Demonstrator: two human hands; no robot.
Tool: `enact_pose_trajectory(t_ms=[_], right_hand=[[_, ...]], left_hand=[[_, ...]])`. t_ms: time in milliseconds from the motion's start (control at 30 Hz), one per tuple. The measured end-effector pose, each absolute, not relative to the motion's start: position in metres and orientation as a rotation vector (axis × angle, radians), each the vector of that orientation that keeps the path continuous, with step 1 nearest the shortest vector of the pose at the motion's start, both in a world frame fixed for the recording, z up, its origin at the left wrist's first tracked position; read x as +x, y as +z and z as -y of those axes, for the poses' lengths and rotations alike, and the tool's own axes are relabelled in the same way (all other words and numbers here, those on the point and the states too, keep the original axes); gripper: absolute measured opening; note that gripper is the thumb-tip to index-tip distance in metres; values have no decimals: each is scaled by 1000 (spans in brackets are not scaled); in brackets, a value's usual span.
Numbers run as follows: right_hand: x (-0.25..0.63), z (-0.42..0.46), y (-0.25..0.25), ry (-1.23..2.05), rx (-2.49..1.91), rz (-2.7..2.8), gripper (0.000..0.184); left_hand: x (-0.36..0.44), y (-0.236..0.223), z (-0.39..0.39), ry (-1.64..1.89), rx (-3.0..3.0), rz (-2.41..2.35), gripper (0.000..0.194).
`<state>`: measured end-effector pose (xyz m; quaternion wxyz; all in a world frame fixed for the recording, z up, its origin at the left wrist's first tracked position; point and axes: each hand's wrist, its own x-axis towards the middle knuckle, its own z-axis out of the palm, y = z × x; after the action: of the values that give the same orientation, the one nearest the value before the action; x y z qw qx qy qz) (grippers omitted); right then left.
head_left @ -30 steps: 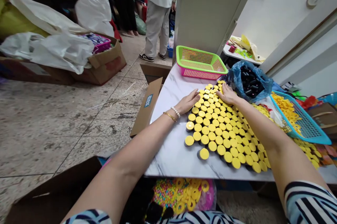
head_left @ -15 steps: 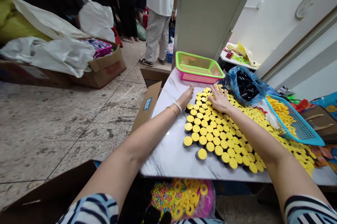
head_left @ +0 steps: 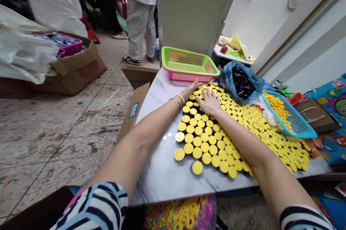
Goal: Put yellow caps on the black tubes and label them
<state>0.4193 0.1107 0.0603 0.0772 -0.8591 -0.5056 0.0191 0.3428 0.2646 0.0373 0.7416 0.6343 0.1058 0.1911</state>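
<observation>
A broad spread of small black pots with round yellow lids (head_left: 205, 147) stands close-packed on a white marbled table (head_left: 159, 172). My right hand (head_left: 209, 103) lies palm down on the lids near the far left part of the spread, fingers apart. Beside it, my left hand (head_left: 191, 90) is edge-on against the far left border of the pots, its fingers stretched forward and partly hidden. Neither hand grips a pot. A green basket (head_left: 189, 65) nested in a pink one stands just beyond my left hand.
Right of the basket sits a blue plastic bag (head_left: 228, 78) of black pieces. A blue basket (head_left: 300, 125) holds yellow parts. Below the table edge is a bag of yellow rings and coloured beads (head_left: 186, 212). A person (head_left: 139, 17) stands beyond the table, near cardboard boxes (head_left: 78, 69).
My view has swung to the right. My two hands have come closer together, the right one shifting left over the lids and the left one now nearer the pots' far edge.
</observation>
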Motion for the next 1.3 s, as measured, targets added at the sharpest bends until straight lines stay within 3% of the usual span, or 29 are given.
enact_pose_trajectory(t_ms=[400,567,667,800,933,1133,1300], right_hand=[[412,-130,68,183,-2651,1390,96],[461,-151,93,-91,-2575,1486,91],[497,-168,100,-76,-2595,1510,90],[523,-173,87,32,-2627,1539,85],[524,-160,66,85,-2644,1559,92],[510,-154,75,108,-2643,1502,90],[489,-113,118,-184,-2494,1497,62]], left_hand=[[370,32,-276,466,1303,-195,91],[362,26,-285,518,1181,-301,98],[363,27,-285,496,1172,-280,102],[366,26,-283,380,1210,-150,98],[364,31,-282,367,1236,-142,96],[337,62,-281,367,1728,-638,68],[291,84,-287,112,2048,-833,44]])
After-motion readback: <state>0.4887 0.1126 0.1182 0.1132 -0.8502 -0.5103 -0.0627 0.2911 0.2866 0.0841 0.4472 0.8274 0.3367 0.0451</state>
